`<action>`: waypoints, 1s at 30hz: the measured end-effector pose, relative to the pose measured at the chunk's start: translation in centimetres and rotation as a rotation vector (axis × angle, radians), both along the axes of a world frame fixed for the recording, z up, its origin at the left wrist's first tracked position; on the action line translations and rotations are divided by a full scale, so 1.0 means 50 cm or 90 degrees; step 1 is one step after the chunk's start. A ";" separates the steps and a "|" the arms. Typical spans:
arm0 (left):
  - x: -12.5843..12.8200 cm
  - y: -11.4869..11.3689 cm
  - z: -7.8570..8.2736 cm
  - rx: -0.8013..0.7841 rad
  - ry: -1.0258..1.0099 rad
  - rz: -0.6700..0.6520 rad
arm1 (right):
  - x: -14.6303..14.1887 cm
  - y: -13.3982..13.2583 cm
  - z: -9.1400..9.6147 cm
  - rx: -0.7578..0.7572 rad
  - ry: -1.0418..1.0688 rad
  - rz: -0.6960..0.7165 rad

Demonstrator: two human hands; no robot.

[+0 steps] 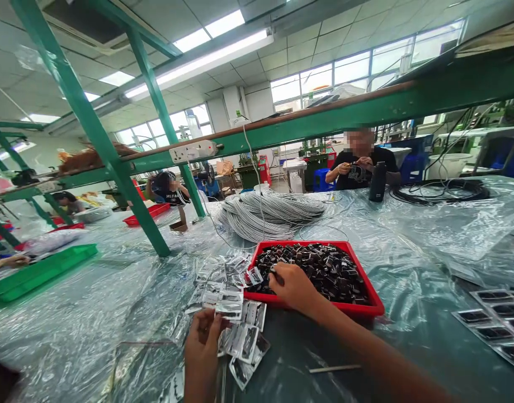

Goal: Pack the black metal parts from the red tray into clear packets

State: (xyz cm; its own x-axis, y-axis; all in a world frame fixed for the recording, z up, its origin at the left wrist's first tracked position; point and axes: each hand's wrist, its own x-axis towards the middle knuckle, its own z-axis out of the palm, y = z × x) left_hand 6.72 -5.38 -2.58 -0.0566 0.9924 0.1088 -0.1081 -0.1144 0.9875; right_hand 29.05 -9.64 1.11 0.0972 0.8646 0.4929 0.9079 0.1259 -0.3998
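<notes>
My right hand (292,285) reaches over the near rim of a red tray (376,305) heaped with several small black parts (324,268). Its fingers are curled and pinch at a part on the pile's left side. My left hand (203,341) is lower left, its fingers closed on a small clear plastic bag (228,309) at the edge of a loose heap of such bags (227,285) lying left of the tray.
A coil of grey cable (273,215) lies behind the tray. A green tray (34,274) sits at left, filled bags (495,322) at right. Green shelf posts (114,168) rise from the plastic-covered table. A person (361,162) works opposite beside a black bottle (377,182).
</notes>
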 end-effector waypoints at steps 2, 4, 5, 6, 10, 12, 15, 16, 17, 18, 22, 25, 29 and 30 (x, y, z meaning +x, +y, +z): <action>-0.026 -0.001 -0.015 -0.027 -0.020 0.059 | 0.013 0.038 0.013 -0.055 -0.059 -0.035; -0.048 -0.004 -0.027 -0.043 -0.014 0.104 | 0.025 0.071 0.025 -0.076 -0.087 -0.037; -0.059 -0.006 -0.033 -0.047 -0.001 0.113 | 0.031 0.082 0.030 -0.076 -0.088 -0.035; -0.070 -0.008 -0.037 -0.047 0.027 0.116 | 0.037 0.087 0.036 -0.074 -0.085 -0.036; -0.098 -0.028 -0.051 0.110 0.286 0.176 | 0.060 0.030 0.040 0.011 -0.054 -0.019; -0.090 -0.037 -0.054 0.264 0.415 0.198 | 0.071 -0.044 0.023 0.078 -0.042 0.046; -0.036 -0.032 -0.045 0.433 0.499 0.087 | 0.084 -0.189 -0.030 0.061 -0.076 0.082; -0.008 -0.024 -0.039 0.471 0.509 0.031 | 0.086 -0.240 -0.051 0.032 -0.095 0.084; 0.023 -0.011 -0.032 0.504 0.520 -0.027 | 0.087 -0.288 -0.072 -0.003 -0.106 0.080; 0.055 0.004 -0.024 0.533 0.532 -0.084 | 0.085 -0.332 -0.091 -0.041 -0.110 0.073; 0.156 0.082 -0.006 0.584 0.660 -0.238 | 0.072 -0.443 -0.146 -0.125 -0.073 0.016; 0.166 0.136 -0.011 0.561 0.798 -0.232 | 0.067 -0.459 -0.159 -0.117 -0.056 -0.025; 0.121 0.176 -0.021 0.487 0.935 -0.202 | 0.071 -0.443 -0.154 -0.120 -0.064 -0.031; 0.107 0.183 -0.022 0.451 0.961 -0.194 | 0.073 -0.439 -0.153 -0.129 -0.075 -0.037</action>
